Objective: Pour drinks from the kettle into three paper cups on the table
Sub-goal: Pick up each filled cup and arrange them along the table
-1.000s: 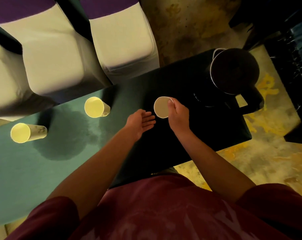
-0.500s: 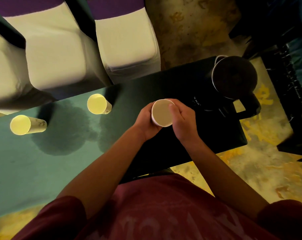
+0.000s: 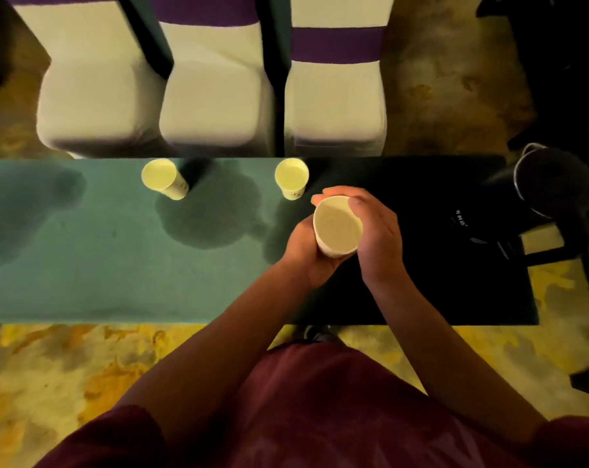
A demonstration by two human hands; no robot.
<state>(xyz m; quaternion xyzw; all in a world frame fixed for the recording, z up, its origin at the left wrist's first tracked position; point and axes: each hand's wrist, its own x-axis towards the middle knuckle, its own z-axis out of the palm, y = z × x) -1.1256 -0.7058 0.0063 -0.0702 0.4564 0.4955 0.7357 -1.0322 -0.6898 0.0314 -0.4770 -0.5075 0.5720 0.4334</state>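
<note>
I see the third paper cup (image 3: 337,226) held up over the table (image 3: 83,265), between both hands: my left hand (image 3: 306,251) cradles it from below with fingers curled around its side, and my right hand (image 3: 377,231) wraps its right wall, thumb at the rim. Two more paper cups, the middle cup (image 3: 291,177) and the left cup (image 3: 163,179), stand along the table's far edge. The dark kettle (image 3: 553,184) sits at the table's right end, well apart. Three white-covered chairs (image 3: 215,103) line the far side.
</note>
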